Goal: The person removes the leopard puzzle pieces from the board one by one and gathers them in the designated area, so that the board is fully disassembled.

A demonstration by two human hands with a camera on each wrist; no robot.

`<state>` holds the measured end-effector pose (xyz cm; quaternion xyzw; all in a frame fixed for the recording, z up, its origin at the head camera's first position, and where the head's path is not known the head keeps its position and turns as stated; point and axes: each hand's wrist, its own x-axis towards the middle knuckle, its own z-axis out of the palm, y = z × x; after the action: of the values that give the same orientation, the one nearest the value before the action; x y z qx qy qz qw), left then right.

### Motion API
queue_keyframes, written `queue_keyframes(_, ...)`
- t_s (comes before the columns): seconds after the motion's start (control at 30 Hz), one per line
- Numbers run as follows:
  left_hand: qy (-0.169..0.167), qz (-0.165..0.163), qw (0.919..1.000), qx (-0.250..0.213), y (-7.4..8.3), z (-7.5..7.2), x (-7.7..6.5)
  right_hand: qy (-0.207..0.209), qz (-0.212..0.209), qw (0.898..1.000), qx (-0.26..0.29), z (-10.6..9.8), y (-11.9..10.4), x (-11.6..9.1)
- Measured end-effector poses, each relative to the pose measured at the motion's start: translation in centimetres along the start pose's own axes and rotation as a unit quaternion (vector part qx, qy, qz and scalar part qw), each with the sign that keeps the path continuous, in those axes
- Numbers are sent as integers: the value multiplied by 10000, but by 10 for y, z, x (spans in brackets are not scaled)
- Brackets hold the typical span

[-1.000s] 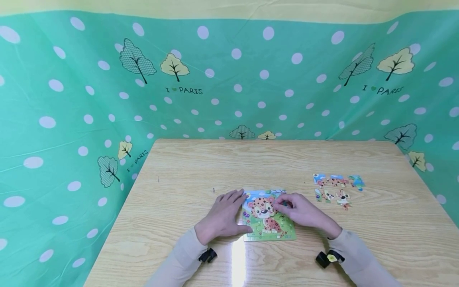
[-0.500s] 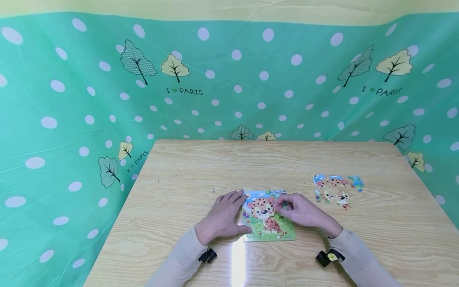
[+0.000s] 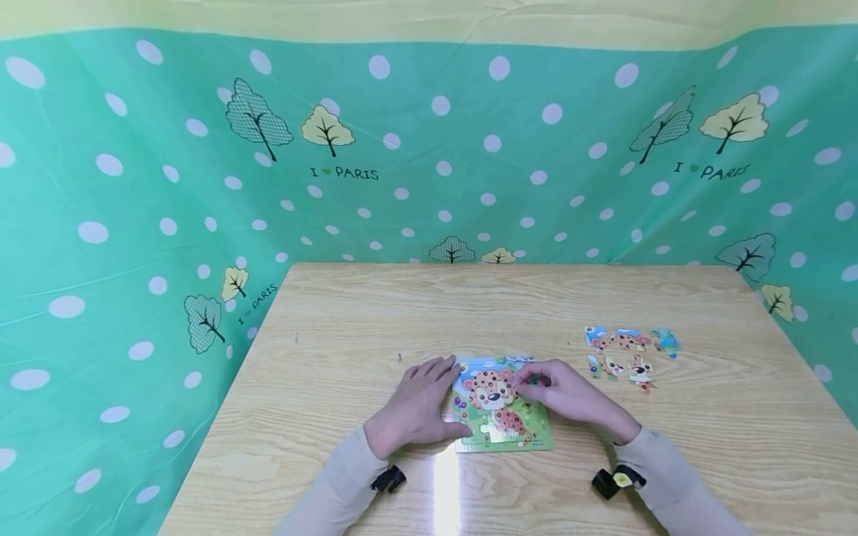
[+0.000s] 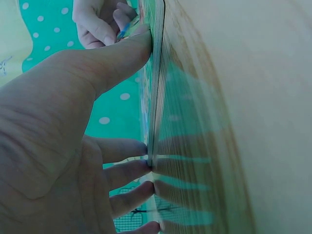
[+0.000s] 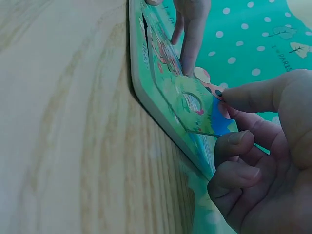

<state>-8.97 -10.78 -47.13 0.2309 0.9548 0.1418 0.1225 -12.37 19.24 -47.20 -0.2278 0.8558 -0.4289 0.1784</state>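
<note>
Leopard jigsaw puzzle (image 3: 497, 409), lying on the table (image 3: 322, 417) between the two hands. Left hand (image 3: 417, 406): fingers extended and spread at the board's left edge, thumb resting on its near-left part. Right hand (image 3: 566, 393): thumb and fingers pinch a puzzle piece (image 5: 221, 118) at the board's right side. Beyond the right hand, loose pieces (image 3: 615, 365) lie on the table; behind hangs a dotted green curtain (image 3: 429, 149).
</note>
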Motion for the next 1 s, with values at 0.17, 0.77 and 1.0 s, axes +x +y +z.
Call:
queue_keyframes(0.17, 24, 12, 10000, -3, 0, 0, 0, 140, 110, 9998, 41, 0, 0, 0)
queue_keyframes(0.77, 40, 55, 10000, 6, 0, -1, -1, 496, 276, 9984, 13, -17, 11, -6)
queue_keyframes(1.0, -113, 42, 9998, 165, 1, 0, -3, 746, 512, 9958, -130, -30, 16, -11)
